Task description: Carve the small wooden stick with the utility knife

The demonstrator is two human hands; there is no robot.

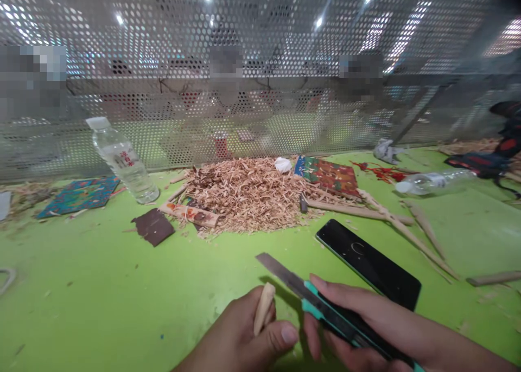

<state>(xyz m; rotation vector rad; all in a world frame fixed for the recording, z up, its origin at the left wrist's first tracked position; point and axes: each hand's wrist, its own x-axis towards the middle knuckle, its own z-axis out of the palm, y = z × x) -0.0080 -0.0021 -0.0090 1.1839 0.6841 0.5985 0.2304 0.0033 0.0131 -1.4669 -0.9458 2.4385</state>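
Observation:
My left hand [244,337] is closed around a small pale wooden stick [264,308], whose rounded tip pokes up above my fingers. My right hand [362,323] grips a teal and black utility knife [317,307]. Its long blade [280,271] is extended and points up and to the left, just right of the stick's tip. Both hands are low in the view, above the green table [101,296].
A black phone [368,263] lies just beyond my right hand. A heap of wood shavings [244,193] sits mid-table, with carved sticks [407,231] to its right. An upright water bottle [124,160] and another lying down [433,181] flank it. A perforated metal screen [260,63] stands behind.

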